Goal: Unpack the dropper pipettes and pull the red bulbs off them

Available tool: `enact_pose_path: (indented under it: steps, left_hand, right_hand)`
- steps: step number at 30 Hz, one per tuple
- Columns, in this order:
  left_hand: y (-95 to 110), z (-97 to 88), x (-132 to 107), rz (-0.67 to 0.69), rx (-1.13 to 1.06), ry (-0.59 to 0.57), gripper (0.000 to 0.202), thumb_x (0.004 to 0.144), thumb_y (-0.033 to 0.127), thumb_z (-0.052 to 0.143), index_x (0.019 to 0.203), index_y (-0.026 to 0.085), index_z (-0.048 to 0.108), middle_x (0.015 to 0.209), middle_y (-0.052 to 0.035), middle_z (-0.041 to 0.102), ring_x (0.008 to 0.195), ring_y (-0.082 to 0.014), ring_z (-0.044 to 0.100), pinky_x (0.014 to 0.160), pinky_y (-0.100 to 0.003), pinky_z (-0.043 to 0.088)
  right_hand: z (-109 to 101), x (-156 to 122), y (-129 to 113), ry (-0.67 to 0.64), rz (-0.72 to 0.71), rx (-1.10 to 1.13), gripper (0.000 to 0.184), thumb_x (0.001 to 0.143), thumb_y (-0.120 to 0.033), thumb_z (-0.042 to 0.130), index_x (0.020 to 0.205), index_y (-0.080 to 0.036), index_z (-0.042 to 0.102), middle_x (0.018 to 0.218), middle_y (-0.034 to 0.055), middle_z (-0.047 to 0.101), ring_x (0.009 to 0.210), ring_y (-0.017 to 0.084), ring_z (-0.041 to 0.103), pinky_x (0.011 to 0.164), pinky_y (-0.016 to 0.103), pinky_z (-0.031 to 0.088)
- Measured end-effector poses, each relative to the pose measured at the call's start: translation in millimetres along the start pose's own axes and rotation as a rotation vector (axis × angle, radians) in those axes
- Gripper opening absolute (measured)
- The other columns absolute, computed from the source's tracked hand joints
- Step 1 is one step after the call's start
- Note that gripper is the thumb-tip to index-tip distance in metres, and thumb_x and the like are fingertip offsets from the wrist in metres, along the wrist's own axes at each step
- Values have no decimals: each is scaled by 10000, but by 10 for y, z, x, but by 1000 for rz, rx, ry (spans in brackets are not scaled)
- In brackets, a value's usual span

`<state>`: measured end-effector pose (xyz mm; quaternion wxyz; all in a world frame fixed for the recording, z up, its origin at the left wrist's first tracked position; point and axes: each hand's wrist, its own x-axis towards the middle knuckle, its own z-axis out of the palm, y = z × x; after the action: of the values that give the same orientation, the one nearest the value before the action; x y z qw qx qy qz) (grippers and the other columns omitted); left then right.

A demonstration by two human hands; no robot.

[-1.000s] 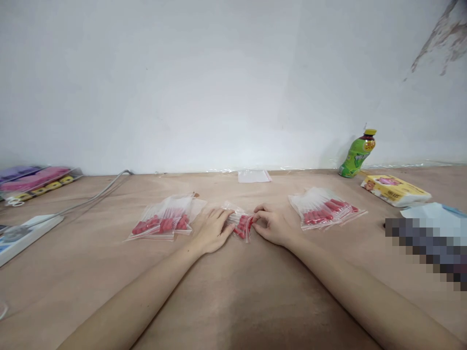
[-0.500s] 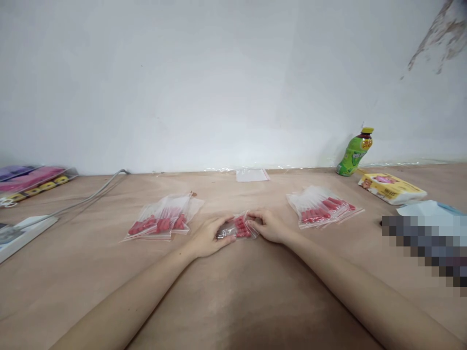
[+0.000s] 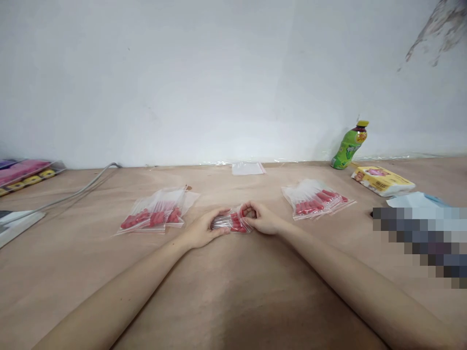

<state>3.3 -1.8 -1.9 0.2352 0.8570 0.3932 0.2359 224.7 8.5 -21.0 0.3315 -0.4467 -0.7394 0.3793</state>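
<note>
A small clear zip bag (image 3: 237, 222) with several red finger-like pieces in it lies on the tabletop between my hands. My left hand (image 3: 204, 229) grips its left end, thumb on the near side and fingers on the far side. With thumb and fingertips, my right hand (image 3: 265, 219) pinches the right edge, where a red zip line runs. The plastic is creased near the left palm. To the left lie overlapping zip bags (image 3: 156, 210) of similar red pieces, and a like pile of bags (image 3: 315, 199) lies to the right.
A flat white bag (image 3: 248, 168) lies by the wall. At the right are a green bottle (image 3: 349, 147), a yellow tissue pack (image 3: 382, 181), a pale blue sheet (image 3: 416, 199) and a pixelated area. A grey cable (image 3: 83, 187), white board (image 3: 24, 226) and colourful packets (image 3: 31, 172) occupy the left.
My right fingers have curled more closely at the zip edge. The bag's plastic and the red pieces look more bunched. The whole view has shifted slightly.
</note>
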Motion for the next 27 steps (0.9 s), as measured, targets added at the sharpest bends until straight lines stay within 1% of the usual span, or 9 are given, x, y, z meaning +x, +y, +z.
enact_pose_path:
  steps: [4, 7, 11, 14, 16, 18, 22, 24, 27]
  left_hand:
    - [-16, 7, 8, 16, 19, -9, 530, 770, 458, 550, 1224, 202, 453, 1238, -54, 525, 1133, -217, 487, 965, -345, 392]
    - [-14, 4, 13, 18, 39, -18, 502, 782, 459, 533, 1211, 207, 469, 1217, -46, 542, 1119, -214, 499, 961, -341, 395]
    - [-29, 13, 16, 27, 35, -21, 498, 784, 462, 530, 1209, 209, 470, 1215, -42, 544, 1112, -207, 502, 959, -340, 394]
    - [-56, 25, 17, 19, 29, -19, 513, 780, 472, 533, 1217, 213, 463, 1222, -42, 537, 1104, -207, 504, 951, -342, 401]
    - [-68, 25, 17, 12, 38, -13, 519, 778, 475, 535, 1220, 213, 463, 1220, -44, 538, 1100, -209, 507, 946, -343, 404]
    - [-75, 16, 15, 16, 48, -2, 514, 782, 474, 530, 1220, 213, 465, 1223, -44, 537, 1114, -210, 498, 956, -342, 396]
    - [-79, -16, 7, 21, 67, 16, 517, 785, 474, 524, 1225, 210, 462, 1245, -42, 520, 1147, -204, 472, 982, -336, 375]
    - [-75, -24, 4, 8, 73, 16, 525, 781, 484, 522, 1224, 208, 463, 1244, -44, 520, 1142, -206, 478, 977, -337, 381]
    - [-61, -27, 3, -12, 76, 12, 529, 780, 494, 515, 1219, 201, 470, 1239, -51, 525, 1130, -211, 488, 965, -340, 393]
  right_hand:
    - [-12, 0, -27, -31, 16, 26, 135, 682, -170, 594, 810, -153, 556, 722, 2, 589, 643, 94, 526, 585, 213, 425]
    - [-12, -11, -50, -46, 16, 47, 114, 660, -154, 606, 752, -158, 538, 669, -20, 558, 600, 86, 499, 547, 205, 402]
    - [13, -15, -65, -55, 25, 111, 135, 666, -113, 584, 748, -166, 492, 655, -34, 540, 579, 80, 500, 531, 201, 401]
    - [11, -21, -84, -61, 50, 174, 113, 704, -111, 557, 777, -163, 488, 689, -18, 569, 614, 87, 539, 568, 214, 436]
    - [-28, -36, -103, -63, 62, 209, 99, 724, -126, 557, 796, -160, 498, 707, -10, 586, 644, 90, 562, 601, 221, 458]
    - [-98, -57, -117, -71, 107, 267, 106, 734, -156, 576, 819, -160, 511, 689, -20, 588, 616, 80, 564, 589, 213, 469]
    - [-241, -92, -111, -72, 279, 480, 183, 696, -194, 660, 839, -160, 550, 637, -33, 587, 559, 73, 575, 543, 198, 495]
    - [-260, -97, -101, -46, 322, 579, 174, 688, -182, 673, 821, -159, 565, 666, -20, 608, 601, 79, 601, 566, 195, 515]
    - [-218, -87, -88, 24, 356, 663, 113, 717, -166, 649, 801, -157, 573, 729, 0, 636, 654, 76, 619, 573, 171, 523]
